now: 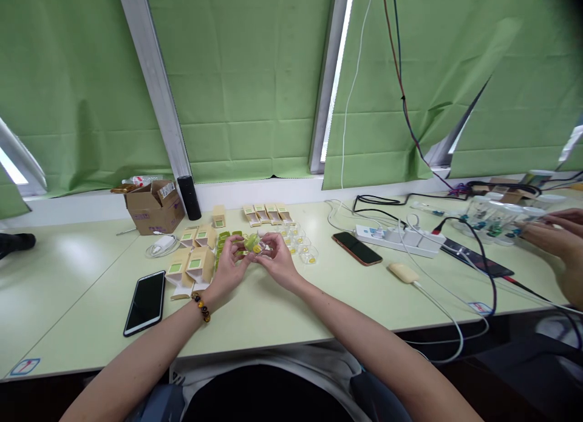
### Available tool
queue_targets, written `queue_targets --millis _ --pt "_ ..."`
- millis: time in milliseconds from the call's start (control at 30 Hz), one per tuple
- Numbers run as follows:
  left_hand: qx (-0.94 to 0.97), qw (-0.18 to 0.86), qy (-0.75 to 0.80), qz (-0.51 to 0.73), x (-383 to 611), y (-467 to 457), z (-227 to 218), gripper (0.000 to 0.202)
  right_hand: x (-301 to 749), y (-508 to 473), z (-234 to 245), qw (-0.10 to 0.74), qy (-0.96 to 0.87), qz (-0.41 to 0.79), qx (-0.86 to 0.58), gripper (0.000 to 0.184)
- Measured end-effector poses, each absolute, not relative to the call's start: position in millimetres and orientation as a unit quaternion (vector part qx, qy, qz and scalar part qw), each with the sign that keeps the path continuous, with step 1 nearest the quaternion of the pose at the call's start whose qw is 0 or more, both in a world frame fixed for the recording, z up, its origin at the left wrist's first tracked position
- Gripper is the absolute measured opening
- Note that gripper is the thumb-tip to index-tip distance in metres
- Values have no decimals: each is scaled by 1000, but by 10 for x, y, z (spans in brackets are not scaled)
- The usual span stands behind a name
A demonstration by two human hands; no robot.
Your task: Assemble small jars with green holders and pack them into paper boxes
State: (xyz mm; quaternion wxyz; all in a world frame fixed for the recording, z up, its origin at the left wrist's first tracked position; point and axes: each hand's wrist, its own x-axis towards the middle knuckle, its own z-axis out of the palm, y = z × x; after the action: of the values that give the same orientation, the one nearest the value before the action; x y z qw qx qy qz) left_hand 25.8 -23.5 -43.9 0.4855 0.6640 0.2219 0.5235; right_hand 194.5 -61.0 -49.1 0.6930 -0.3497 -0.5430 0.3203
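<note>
Above the table, my left hand point(230, 265) pinches a small green plastic piece point(250, 242). My right hand point(280, 263) has its fingers closed on a small clear plastic container point(264, 242), held against the green piece. A yellow bit shows between them; whether the two parts are joined I cannot tell. Behind my left fingers stand several green plastic pieces point(223, 235), partly hidden. Right of my right hand are rows of clear containers point(310, 255) with yellow bits inside. Several small open cardboard boxes point(200, 264) with green labels stand left of my left hand.
More small boxes point(268, 214) line the back. Phones lie left point(145, 303) and right point(356, 248). A power strip point(401, 240) with tangled cables, a cardboard carton point(155, 208) and a black cylinder point(189, 197) are around. Another person's hand point(558, 234) holds clear containers at far right.
</note>
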Motion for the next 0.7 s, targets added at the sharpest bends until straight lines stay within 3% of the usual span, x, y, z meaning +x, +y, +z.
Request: queue_targets --millis 300,700 --pt "657 484 167 553 225 -236 -371 52 1955 -669 -441 672 -588 328 -309 67" --pt "691 428 182 553 226 -206 -374 42 2000 -650 -471 657 -622 289 -313 53"
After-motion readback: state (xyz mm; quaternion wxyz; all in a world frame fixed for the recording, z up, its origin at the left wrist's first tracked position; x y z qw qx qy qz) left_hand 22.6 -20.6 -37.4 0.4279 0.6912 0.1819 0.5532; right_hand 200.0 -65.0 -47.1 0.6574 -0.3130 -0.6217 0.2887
